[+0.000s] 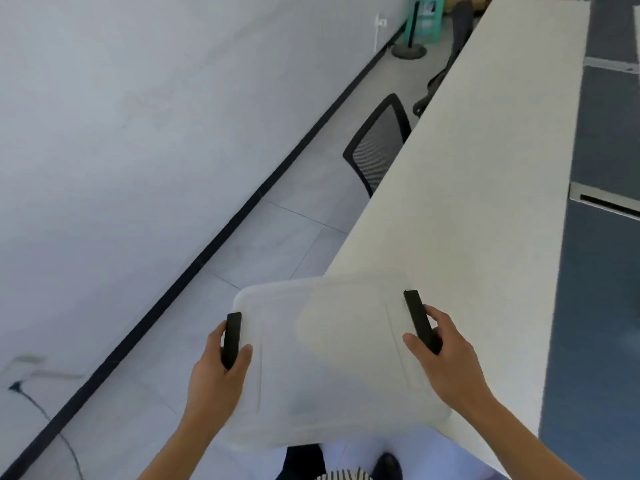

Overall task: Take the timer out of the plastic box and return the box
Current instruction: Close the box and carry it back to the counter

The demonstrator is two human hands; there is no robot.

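Right below, at the person's feet, dark shoes (388, 464) and a bit of striped cloth (343, 475) show under the load. Both bare arms reach forward carrying a translucent white rectangular plastic box with its lid on (332, 362), held level in the air, partly over the pale tiled floor (263, 244) and partly over the near end of a long cream-white desk top (485, 209). The left hand (216, 372) is closed around the black latch handle on the box's left side (231, 339), thumb on the lid and fingers curled under the edge. The right hand (446, 355) grips the matching black latch handle on the right side (420, 320) in the same way. A faint greyish blur shows through the lid near its close edge; whether that is the timer I cannot tell.

Farther on, a black mesh-backed office chair (379, 143) is tucked against the desk's left edge. A grey-white wall (138, 133) with a black skirting strip (221, 233) runs along the left, a dark cable (52, 424) trailing on the floor beside it. Blue-grey partition panels (602, 271) line the desk's right side. At the far end stands a black round-based stand (409, 50) before a teal cardboard box (429, 19).
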